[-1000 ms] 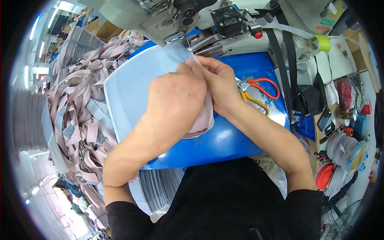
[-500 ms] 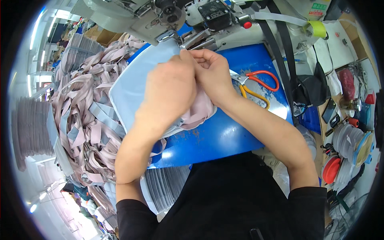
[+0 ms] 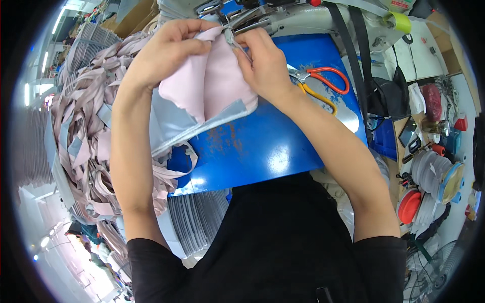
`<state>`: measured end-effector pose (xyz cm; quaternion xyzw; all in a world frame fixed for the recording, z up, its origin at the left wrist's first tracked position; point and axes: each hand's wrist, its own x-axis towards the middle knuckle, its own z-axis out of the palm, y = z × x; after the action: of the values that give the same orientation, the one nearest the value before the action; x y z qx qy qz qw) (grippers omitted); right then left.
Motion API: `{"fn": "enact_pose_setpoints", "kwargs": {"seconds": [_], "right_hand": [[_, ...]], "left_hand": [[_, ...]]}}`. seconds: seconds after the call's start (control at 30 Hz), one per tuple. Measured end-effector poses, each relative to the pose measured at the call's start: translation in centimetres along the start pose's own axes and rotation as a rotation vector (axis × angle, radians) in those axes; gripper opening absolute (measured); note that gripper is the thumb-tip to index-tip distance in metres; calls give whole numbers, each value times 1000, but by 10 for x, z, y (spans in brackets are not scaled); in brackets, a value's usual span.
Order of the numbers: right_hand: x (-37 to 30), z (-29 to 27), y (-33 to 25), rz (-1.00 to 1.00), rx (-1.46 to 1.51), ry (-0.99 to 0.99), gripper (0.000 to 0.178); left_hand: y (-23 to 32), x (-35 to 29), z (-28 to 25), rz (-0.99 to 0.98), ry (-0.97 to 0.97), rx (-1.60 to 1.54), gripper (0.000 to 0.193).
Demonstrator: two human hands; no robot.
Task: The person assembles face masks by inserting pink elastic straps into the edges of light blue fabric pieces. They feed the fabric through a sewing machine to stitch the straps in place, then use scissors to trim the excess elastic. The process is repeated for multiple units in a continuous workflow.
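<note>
Head view: what lies nearest?
– Blue desk [image 3: 252, 156], with pink and pale-blue fabric [image 3: 227, 76] on it and scissors [image 3: 302, 77] to the right
– And the hands?
– Left hand [image 3: 161, 55] pinches a pink fold; right hand [image 3: 266, 64] grips the upper edge between thumb and fingers, near the sewing machine [image 3: 298, 22]

1. The pink piece [image 3: 225, 76] is made of smooth, matt cloth.
2. The blue tabletop [image 3: 247, 156] is finished glossy, roughened by worn patches.
3. The scissors [image 3: 301, 77] are formed of metal, handles sheathed in smooth plastic.
</note>
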<state>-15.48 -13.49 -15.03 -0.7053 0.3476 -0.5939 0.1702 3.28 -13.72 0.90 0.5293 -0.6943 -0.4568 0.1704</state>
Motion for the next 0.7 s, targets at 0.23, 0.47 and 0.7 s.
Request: {"fn": "enact_pose_setpoints", "kwargs": {"seconds": [0.23, 0.47, 0.7], "right_hand": [[12, -11, 8, -194, -304, -199, 27], [15, -27, -37, -58, -257, -268, 49], [15, -37, -39, -7, -294, -234, 57]], "left_hand": [[-21, 3, -11, 2, -11, -187, 52], [-34, 3, -15, -1, -42, -359, 57], [-46, -1, 14, 287, 124, 141, 51]]}}
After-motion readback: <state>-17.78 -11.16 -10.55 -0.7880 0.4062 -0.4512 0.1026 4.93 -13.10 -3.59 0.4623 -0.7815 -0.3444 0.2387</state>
